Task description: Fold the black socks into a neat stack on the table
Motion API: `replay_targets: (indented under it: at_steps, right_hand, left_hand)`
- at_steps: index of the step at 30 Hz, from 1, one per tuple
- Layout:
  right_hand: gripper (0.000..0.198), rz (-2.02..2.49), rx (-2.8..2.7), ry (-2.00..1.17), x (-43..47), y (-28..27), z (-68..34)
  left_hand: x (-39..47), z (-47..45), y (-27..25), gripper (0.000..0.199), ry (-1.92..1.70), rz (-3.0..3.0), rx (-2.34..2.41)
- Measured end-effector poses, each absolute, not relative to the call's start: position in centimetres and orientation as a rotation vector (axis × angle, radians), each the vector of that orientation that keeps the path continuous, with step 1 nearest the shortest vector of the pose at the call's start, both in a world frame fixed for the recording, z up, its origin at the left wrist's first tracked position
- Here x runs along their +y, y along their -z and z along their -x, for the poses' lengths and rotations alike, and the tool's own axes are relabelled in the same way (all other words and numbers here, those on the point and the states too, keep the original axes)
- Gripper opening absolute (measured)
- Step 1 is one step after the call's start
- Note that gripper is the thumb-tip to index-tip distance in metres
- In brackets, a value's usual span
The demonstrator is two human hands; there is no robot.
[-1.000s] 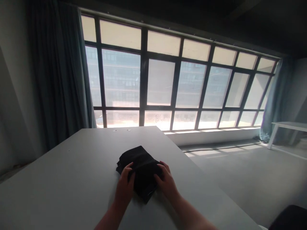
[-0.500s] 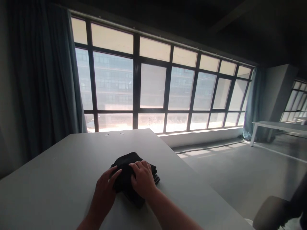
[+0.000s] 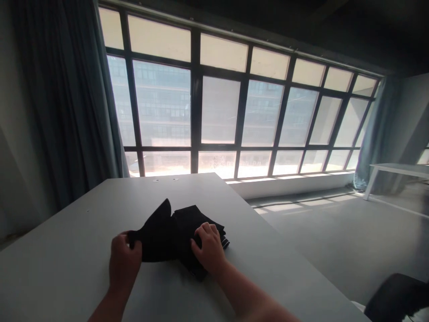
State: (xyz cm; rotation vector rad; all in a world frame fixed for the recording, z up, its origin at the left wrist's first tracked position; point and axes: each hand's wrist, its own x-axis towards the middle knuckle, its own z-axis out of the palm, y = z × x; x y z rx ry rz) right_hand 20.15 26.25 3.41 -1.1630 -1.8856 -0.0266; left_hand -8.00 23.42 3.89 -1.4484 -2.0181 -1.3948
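1. Since it's all one head view: the black cloth (image 3: pixel 157 239) lies right between the hands, long way running roughly left to right, and both touch it, so neither's nearer.
2. Left hand (image 3: pixel 125 259) has its outer end pinched between thumb and fingers.
3. Right hand (image 3: pixel 211 250) curls over the folded part; can't tell if it's gripping or just pressing.
4. White table (image 3: pixel 67 268) underneath, no container that I can spot.

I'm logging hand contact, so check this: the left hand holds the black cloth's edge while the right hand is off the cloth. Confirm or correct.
The right hand is not off the black cloth: the head view shows it resting on top. The rest stands.
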Motion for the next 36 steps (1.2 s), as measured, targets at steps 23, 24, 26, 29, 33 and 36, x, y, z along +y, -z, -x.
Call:
replay_targets:
  at_steps: [23,24,26,29,33,36]
  right_hand:
    - [0.017,1.213,-1.777,-0.046,28.1,-3.3,-22.2]
    - [0.018,1.223,-1.759,-0.055,28.2,-3.3,-22.3]
    - [0.018,1.217,-1.742,-0.048,28.0,-3.6,-22.4]
    - [0.015,1.118,-1.761,0.042,26.9,-4.4,-22.2]
    - [0.037,0.894,-1.941,0.064,24.9,-5.0,-20.9]
    - [0.034,0.942,-2.107,0.063,23.8,-4.6,-19.6]
  left_hand:
    - [23.9,8.0,-0.3,0.027,0.567,1.899,-2.258]
    - [24.0,8.0,-0.3,0.026,0.619,1.888,-2.271]
    - [24.1,8.0,-0.5,0.025,0.746,1.837,-2.263]
    - [24.0,7.4,-1.2,0.024,0.916,1.761,-2.139]
    - [23.2,5.6,-2.2,0.027,1.096,1.978,-1.817]
    - [22.5,3.8,-2.3,0.043,1.106,2.254,-1.552]
